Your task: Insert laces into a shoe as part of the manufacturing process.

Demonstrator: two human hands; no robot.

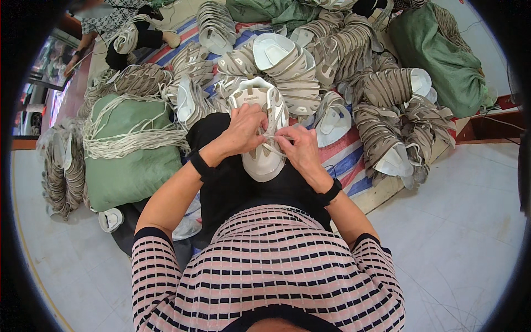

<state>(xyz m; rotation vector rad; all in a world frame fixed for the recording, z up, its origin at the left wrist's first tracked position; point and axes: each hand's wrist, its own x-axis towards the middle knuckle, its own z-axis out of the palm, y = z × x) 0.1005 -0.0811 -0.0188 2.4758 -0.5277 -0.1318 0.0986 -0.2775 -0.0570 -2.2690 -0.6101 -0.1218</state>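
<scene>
Both hands work on a pale shoe point(264, 141) in the lap: left hand point(243, 131) and right hand point(298, 148) pinch its white lace point(272, 136).

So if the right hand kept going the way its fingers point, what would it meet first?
The right hand points up-left across the shoe at the lace. Just past that, it would probably meet the left hand; depth is unclear.

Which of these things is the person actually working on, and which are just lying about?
In hand:
- beige shoe on the lap
- its lace, pinched by left hand and right hand

Lying about:
- stacked shoe uppers
- green sack with loose laces on it
- second green sack
- striped mat
</scene>
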